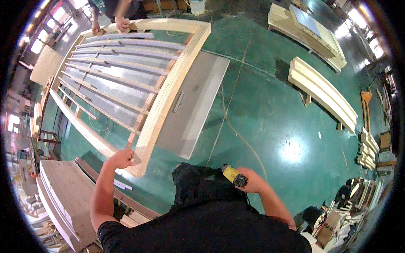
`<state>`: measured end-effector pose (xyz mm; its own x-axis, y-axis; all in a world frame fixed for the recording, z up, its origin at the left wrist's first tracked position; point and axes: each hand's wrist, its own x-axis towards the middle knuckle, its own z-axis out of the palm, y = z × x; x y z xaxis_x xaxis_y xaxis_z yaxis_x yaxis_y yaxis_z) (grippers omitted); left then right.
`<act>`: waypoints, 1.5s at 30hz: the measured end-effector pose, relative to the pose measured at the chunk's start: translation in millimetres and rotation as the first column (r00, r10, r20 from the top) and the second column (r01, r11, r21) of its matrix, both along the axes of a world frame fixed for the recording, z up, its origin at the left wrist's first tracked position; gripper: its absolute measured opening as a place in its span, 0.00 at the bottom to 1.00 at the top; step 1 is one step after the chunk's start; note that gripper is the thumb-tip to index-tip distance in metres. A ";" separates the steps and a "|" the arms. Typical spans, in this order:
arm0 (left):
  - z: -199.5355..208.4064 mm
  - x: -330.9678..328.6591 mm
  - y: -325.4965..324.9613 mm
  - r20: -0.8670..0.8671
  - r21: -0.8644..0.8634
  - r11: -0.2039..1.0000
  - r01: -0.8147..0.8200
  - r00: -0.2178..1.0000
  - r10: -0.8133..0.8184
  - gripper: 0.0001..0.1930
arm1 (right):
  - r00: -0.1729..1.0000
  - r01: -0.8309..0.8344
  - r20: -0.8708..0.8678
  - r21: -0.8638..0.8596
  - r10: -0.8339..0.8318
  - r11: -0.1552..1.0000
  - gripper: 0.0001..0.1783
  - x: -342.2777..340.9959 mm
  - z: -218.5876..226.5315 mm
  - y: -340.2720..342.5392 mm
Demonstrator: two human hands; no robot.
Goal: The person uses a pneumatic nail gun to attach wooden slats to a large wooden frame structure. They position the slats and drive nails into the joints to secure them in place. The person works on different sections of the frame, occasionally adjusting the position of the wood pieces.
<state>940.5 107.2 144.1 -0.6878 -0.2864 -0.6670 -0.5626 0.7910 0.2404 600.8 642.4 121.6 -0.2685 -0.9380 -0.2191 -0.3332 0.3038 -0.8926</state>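
Note:
A large pale wooden frame (pixel 162 111) with several thin slats (pixel 114 81) across it stretches out on my left. At its near corner my left hand (pixel 121 159) is closed, with its fingers at the inner edge where a narrow wooden strip (pixel 148 102) ends. A yellow-and-black power tool (pixel 232 173) is gripped in my right hand (pixel 252 181), low in front of my body and apart from the frame. The tool's exact kind is hard to make out. Another person's hands (pixel 122 24) rest on the far side of the frame.
A grey panel (pixel 192 105) lies under and beside the frame. A thin hose (pixel 236 130) runs over the green floor. Stacked pale beams (pixel 322 95) and a board-topped stack (pixel 308 36) stand right. Stacked boards (pixel 63 189) are near left; scrap wood (pixel 358 202) lies lower right.

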 end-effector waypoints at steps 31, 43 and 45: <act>-26.2 -714.7 -41.9 -0.170 0.961 0.122 -0.247 -0.183 0.968 0.19 | 0.968 0.235 -0.191 0.442 -0.165 0.866 0.27 -636.0 -52.9 -196.1; -22.6 -709.1 -98.5 -0.817 0.326 0.451 -0.831 -0.007 0.577 0.14 | 0.955 -0.195 0.237 0.039 0.180 0.980 0.35 -658.7 18.2 -513.2; -16.8 -717.7 -108.2 -0.840 0.018 0.596 -0.803 0.312 0.445 0.18 | 0.982 -0.189 0.020 -0.047 0.190 0.981 0.31 -659.9 -18.2 -524.3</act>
